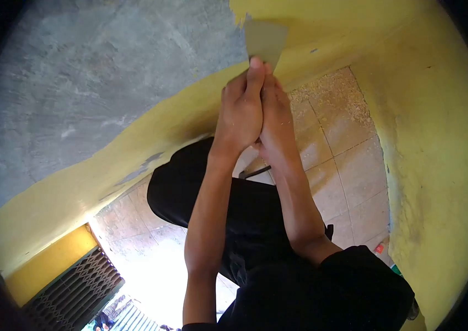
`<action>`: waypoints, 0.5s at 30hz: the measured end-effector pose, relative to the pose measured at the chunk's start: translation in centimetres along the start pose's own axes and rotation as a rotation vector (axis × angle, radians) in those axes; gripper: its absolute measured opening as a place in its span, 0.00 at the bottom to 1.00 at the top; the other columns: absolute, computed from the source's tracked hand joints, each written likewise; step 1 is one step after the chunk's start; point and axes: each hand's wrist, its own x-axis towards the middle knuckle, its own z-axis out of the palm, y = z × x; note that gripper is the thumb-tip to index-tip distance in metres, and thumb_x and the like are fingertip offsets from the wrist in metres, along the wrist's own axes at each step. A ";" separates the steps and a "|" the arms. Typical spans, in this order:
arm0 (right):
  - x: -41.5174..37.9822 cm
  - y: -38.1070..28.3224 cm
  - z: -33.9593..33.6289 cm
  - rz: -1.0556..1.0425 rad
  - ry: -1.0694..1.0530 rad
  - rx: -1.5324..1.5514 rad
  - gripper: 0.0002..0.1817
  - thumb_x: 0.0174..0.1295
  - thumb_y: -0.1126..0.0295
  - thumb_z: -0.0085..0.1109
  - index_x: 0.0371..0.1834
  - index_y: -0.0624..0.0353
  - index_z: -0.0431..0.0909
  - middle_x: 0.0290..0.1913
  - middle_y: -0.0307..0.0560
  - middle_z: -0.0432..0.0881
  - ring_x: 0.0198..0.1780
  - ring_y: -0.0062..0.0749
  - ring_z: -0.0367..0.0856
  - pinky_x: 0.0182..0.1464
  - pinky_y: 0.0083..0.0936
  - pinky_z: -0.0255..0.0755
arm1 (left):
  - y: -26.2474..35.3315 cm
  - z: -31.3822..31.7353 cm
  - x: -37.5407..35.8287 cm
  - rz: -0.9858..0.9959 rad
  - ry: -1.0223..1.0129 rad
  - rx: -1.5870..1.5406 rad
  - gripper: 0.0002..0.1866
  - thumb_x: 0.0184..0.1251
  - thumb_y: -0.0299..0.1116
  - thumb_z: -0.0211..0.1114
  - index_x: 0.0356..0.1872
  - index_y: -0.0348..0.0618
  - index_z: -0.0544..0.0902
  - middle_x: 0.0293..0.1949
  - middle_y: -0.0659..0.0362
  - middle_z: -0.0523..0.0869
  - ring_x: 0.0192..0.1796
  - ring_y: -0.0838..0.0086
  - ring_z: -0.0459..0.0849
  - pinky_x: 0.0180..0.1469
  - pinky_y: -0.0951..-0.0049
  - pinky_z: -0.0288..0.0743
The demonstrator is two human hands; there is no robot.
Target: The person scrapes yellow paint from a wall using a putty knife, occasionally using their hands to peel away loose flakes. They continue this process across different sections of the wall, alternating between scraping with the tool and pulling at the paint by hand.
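Observation:
A putty knife (266, 39) with a broad flat blade is held in both hands. Its blade lies against the wall where grey surface meets yellow paint (322, 27). My left hand (239, 113) is closed around the handle, thumb stretched toward the blade. Pressed up beside it, my right hand (276, 118) is wrapped around the same handle. The handle itself is hidden inside the fingers. Left of the blade spreads a large bare grey patch (96, 83) with a ragged yellow border near the blade's top corner.
Paint flakes (341, 99) litter the tiled floor (363, 171) near the corner. A second yellow wall (432, 165) stands at the right. At lower left is a folding metal gate (74, 289) by a bright doorway. A small red object (379, 249) lies beside the right wall.

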 end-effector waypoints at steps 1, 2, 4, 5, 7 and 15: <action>-0.2 -0.4 -0.2 0.055 -0.012 0.056 0.30 0.80 0.42 0.37 0.47 0.60 0.77 0.25 0.41 0.74 0.20 0.20 0.70 0.16 0.22 0.62 | -0.7 0.1 -0.3 -0.015 0.004 -0.005 0.33 0.83 0.54 0.44 0.36 0.31 0.83 0.31 0.50 0.86 0.37 0.68 0.83 0.46 0.65 0.76; -0.3 -0.9 -0.1 0.100 -0.025 0.118 0.30 0.80 0.42 0.37 0.49 0.61 0.77 0.25 0.42 0.75 0.21 0.21 0.71 0.17 0.22 0.63 | -1.2 0.3 -0.3 -0.017 0.020 -0.042 0.33 0.83 0.54 0.44 0.36 0.31 0.83 0.31 0.50 0.86 0.37 0.67 0.83 0.46 0.64 0.76; -0.3 0.8 -0.6 0.076 -0.030 0.067 0.30 0.80 0.42 0.37 0.50 0.61 0.77 0.25 0.41 0.75 0.21 0.20 0.71 0.18 0.22 0.63 | -1.3 0.4 0.1 0.014 0.033 -0.070 0.33 0.83 0.54 0.44 0.36 0.31 0.83 0.31 0.50 0.86 0.37 0.67 0.83 0.46 0.64 0.76; -0.2 0.2 -0.2 0.057 -0.029 0.012 0.30 0.80 0.42 0.38 0.50 0.61 0.77 0.25 0.41 0.75 0.22 0.20 0.71 0.18 0.22 0.63 | -0.8 0.6 -0.1 -0.011 0.039 -0.082 0.32 0.83 0.54 0.44 0.36 0.31 0.83 0.31 0.49 0.86 0.37 0.66 0.83 0.46 0.64 0.76; 0.0 -0.4 0.2 0.016 -0.001 0.040 0.30 0.80 0.42 0.38 0.51 0.61 0.77 0.25 0.40 0.75 0.21 0.20 0.70 0.17 0.22 0.62 | -0.6 0.5 -0.2 -0.048 0.050 -0.100 0.32 0.83 0.53 0.44 0.37 0.31 0.83 0.31 0.48 0.86 0.37 0.65 0.83 0.47 0.64 0.75; -0.4 -0.6 -0.2 0.073 -0.003 0.001 0.30 0.80 0.43 0.38 0.51 0.62 0.77 0.26 0.40 0.76 0.20 0.20 0.70 0.16 0.21 0.60 | -1.2 0.5 0.0 -0.026 0.040 -0.046 0.34 0.83 0.56 0.44 0.35 0.31 0.84 0.32 0.48 0.87 0.40 0.63 0.83 0.50 0.64 0.75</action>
